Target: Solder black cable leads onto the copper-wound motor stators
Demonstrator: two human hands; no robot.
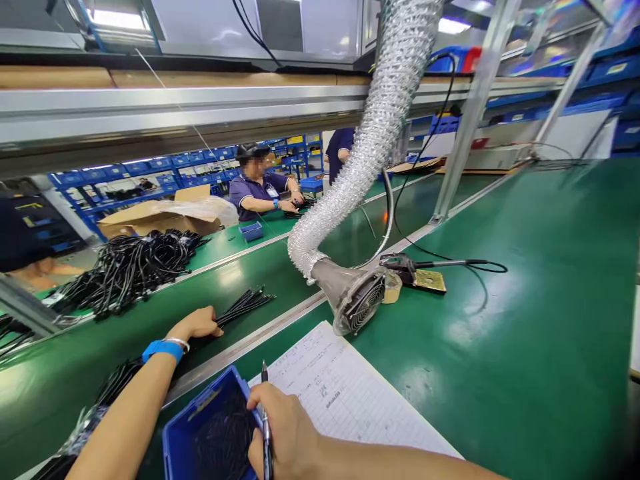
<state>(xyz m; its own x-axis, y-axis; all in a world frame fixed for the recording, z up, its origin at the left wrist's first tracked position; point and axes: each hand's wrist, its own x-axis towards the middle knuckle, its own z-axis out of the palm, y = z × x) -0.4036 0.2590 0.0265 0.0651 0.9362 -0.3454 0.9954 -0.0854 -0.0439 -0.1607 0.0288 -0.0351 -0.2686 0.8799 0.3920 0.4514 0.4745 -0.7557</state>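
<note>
My left hand [199, 324] is closed around a bundle of black cables [245, 305] lying on the green conveyor surface; their ends fan out beyond my fingers. A blue strap and a pale bangle circle that wrist. In my right hand [290, 427] is a pen [267, 420], its tip pointing up and away. The same hand's fingers also rest at the rim of a blue bin [167, 433], which contains small dark parts. Beneath and beyond it lies a sheet of paper with handwriting [345, 387].
A fume extraction nozzle [345, 293] on a silver hose stands ahead. Beside it are a soldering iron [450, 264] and stand. A cable heap [135, 267] lies across the belt at left. A co-worker [263, 187] handles cables opposite. A metal rail edges the belt.
</note>
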